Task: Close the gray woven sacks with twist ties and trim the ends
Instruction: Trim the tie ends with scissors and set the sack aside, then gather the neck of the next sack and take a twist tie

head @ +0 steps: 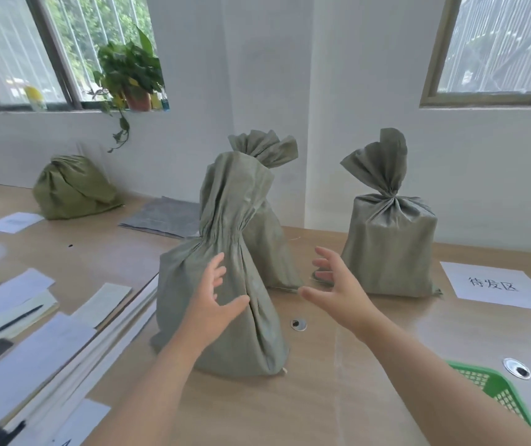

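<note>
— Nearest?
— Left hand [213, 296], grip spread flat against the front sack [225, 284] on the desk [322, 397].
— Right hand [334, 284]?
— Grip released, empty, just right of that sack.

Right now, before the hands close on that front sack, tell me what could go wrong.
1. The front sack stands tall with a gathered neck; a sideways push from the left hand might tip it onto the papers.
2. The open right hand hovers close to the sack behind and may knock it.
</note>
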Motion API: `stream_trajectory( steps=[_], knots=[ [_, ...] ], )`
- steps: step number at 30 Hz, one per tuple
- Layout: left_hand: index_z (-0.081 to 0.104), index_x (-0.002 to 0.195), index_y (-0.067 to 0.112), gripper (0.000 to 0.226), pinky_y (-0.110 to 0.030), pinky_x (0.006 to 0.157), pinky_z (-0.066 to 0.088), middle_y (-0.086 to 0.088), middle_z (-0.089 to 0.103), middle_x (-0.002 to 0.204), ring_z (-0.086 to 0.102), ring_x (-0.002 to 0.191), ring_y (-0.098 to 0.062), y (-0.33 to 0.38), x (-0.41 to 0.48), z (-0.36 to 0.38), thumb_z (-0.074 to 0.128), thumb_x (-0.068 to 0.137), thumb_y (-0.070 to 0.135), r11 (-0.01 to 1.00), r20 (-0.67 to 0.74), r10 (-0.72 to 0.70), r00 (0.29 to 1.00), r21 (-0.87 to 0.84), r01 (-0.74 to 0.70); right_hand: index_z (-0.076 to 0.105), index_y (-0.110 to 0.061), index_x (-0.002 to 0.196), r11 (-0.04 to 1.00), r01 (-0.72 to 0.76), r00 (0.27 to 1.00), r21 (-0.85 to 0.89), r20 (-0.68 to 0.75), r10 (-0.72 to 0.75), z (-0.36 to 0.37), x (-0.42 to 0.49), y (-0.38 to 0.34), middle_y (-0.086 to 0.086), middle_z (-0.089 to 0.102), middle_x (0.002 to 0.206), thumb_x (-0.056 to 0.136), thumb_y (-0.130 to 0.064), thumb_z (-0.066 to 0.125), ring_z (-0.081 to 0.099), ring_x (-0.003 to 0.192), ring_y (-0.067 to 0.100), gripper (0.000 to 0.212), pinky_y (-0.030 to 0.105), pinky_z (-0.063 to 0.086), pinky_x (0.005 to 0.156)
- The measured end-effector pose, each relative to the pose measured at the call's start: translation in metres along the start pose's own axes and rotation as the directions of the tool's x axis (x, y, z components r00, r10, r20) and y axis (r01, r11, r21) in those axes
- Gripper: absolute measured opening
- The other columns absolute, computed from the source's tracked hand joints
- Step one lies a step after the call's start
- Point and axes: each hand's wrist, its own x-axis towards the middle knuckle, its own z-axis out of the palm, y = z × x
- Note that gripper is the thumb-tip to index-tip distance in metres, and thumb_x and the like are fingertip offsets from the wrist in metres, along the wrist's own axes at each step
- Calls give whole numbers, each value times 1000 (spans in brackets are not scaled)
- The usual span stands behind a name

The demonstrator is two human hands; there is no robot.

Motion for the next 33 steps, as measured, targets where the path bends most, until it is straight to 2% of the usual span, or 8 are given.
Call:
stream_trajectory(
  steps=[5,8,11,18,21,26,30,33],
  knots=[
    [31,150,42,82,-35,118,31,4,45,151,41,137,-10,-18,29,-35,77,87,16,1000,-82,18,997,3,-17,32,-39,147,1000,-2,999,1,38,2,36,28,-15,-13,48,134,76,-33,80,50,123,8,87,43,48,104],
    [29,144,54,81,-30,113,29,19,40,146,37,139,-3,-26,57,-59,75,88,18,999,-90,33,995,19,-31,30,-38,149,1000,-26,999,-13,19,27,63,50,-25,-11,48,138,78,-33,79,49,124,8,86,41,48,104],
    [27,149,53,84,-37,119,31,23,39,148,34,142,-2,-34,90,-80,75,88,21,998,-75,50,996,44,-47,28,-38,151,998,-54,999,-36,1,54,90,74,-35,-11,47,141,80,-33,76,48,125,10,85,37,46,103],
    [27,152,42,81,-25,105,31,16,41,148,41,134,-4,-44,158,-106,74,90,19,997,93,35,995,71,-42,21,-34,155,989,-133,989,-60,-65,129,135,126,-41,-4,42,149,83,-38,74,43,134,16,90,31,41,101],
    [26,159,33,90,-30,113,34,17,41,144,39,142,-11,-55,179,-110,78,86,29,989,224,-54,973,149,21,17,-33,156,982,-178,982,-61,-79,173,148,139,-38,-3,42,151,84,-41,73,43,136,16,92,30,42,102],
    [62,113,49,40,-31,104,45,25,65,118,60,120,-8,-64,194,-111,76,78,36,970,258,-21,966,239,-42,29,-33,153,984,-175,979,-15,-113,172,161,149,-32,-4,55,138,88,-30,71,49,132,14,77,27,46,94],
    [62,85,53,20,-38,105,45,40,56,101,60,112,-6,-65,197,-109,67,66,48,959,177,36,983,271,-84,36,-31,149,985,-172,976,-14,-139,168,165,155,-29,-2,63,122,87,-25,71,60,114,11,72,26,52,86],
    [62,81,46,11,-39,101,46,32,63,97,62,104,-9,-61,195,-110,67,71,48,962,148,24,989,267,-63,42,-28,144,984,-176,975,-40,-144,169,167,156,-29,-1,66,110,85,-23,71,64,102,14,66,35,55,88]
  ],
)
